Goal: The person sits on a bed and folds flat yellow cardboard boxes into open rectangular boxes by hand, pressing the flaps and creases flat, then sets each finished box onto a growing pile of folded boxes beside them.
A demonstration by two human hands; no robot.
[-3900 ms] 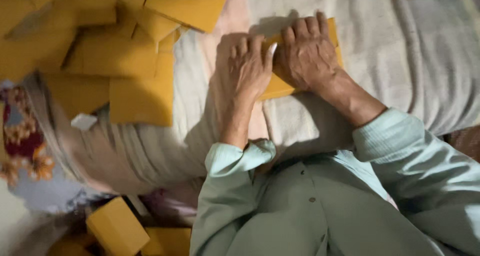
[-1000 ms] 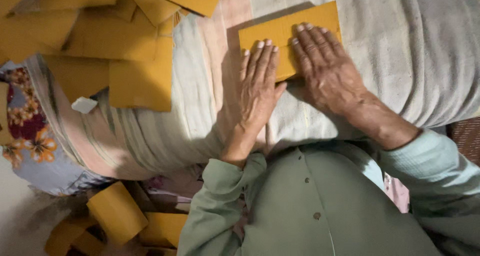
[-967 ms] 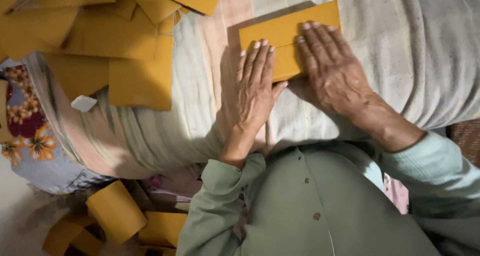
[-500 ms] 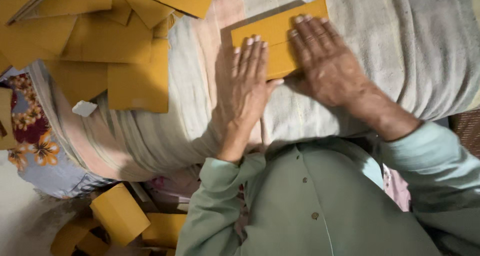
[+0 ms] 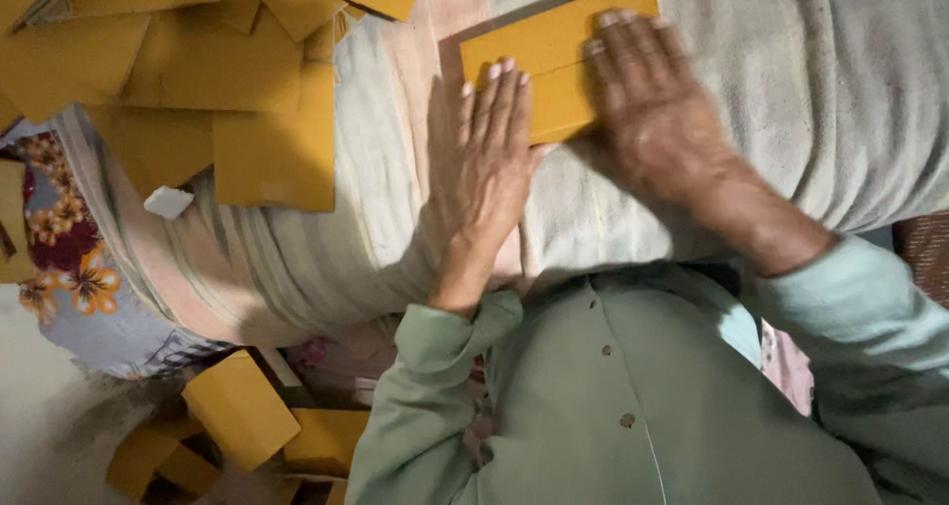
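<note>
1. The yellow envelope (image 5: 539,55) lies flat on the striped cloth (image 5: 376,199), at the far side, right of the middle
2. The left hand (image 5: 484,164) and right hand (image 5: 652,110) both press flat on it, fingers straight and close together, gripping nothing
3. Many finished-looking envelopes (image 5: 198,60) sit piled far left
4. More envelopes (image 5: 237,421) lie on the floor, near left
</note>
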